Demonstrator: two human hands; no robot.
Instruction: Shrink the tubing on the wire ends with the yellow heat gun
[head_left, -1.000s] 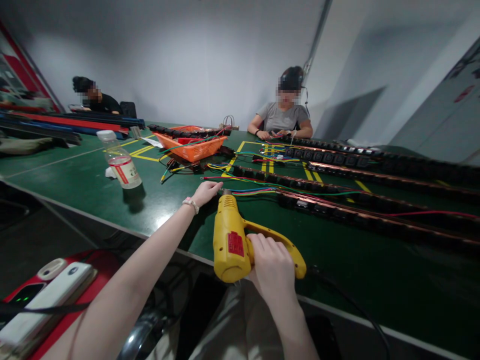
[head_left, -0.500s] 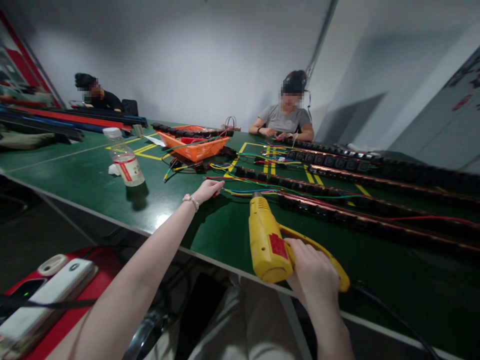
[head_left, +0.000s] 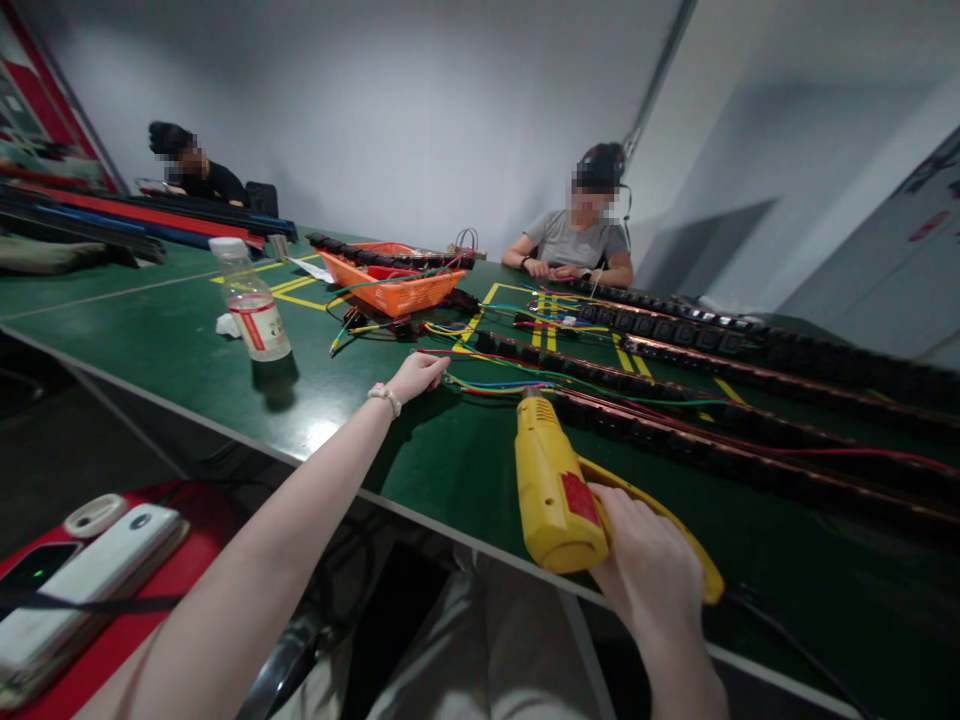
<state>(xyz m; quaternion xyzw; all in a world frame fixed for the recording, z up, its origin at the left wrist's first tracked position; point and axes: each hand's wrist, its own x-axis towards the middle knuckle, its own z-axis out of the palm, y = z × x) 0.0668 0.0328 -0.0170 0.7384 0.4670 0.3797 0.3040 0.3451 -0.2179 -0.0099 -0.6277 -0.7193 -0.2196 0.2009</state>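
Note:
My right hand (head_left: 651, 545) is wrapped round the handle of a yellow heat gun (head_left: 556, 485). The gun's metal nozzle points away from me, close to a bundle of coloured wires (head_left: 499, 388). Those wires run from the near end of a long black strip with copper-coloured edges (head_left: 645, 425). At the wires' left ends, my left hand (head_left: 418, 377) is closed in a pinch on them, with a bracelet on the wrist. The fingertips are small in view, so how many wires they hold I cannot tell.
Further strips (head_left: 675, 325) lie across the green table (head_left: 420, 460) to the right. An orange basket (head_left: 420, 293) bears another strip. A water bottle (head_left: 259, 318) stands at left; a white phone-like device (head_left: 94, 590) lies on a red surface. Two people sit beyond.
The heat gun in my right hand has shifted slightly right along the wires. My left hand keeps its pinch at nearly the same spot. The camera view has tilted a little.

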